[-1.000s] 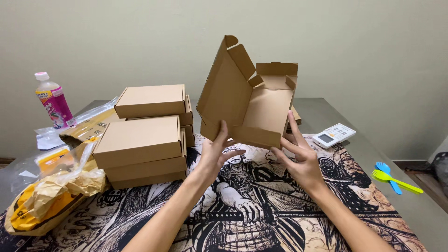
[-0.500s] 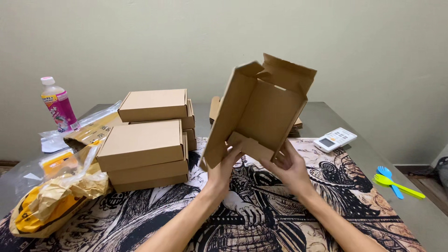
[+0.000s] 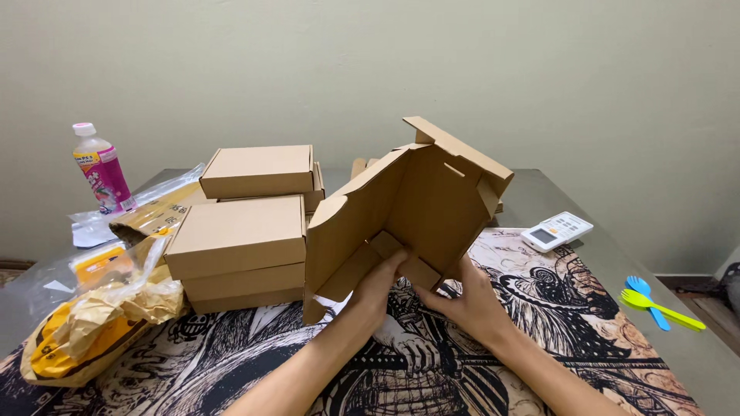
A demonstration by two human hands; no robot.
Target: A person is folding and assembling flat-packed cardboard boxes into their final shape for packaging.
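Head view | left hand [image 3: 375, 286], right hand [image 3: 465, 302] both grip half-folded brown carton [image 3: 416, 208] | stacked boxes [image 3: 239, 243] left

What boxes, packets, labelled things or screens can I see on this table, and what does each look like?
Half-folded cardboard box: centre, plain brown, flaps open, held by left hand and right hand.
Finished boxes: left of centre, flat brown, stacked.
Bottle: far left, white cap, pink and yellow label.
Wrappers: front left, clear plastic, crumpled yellow-brown paper.
Remote: right, white, small grey screen.
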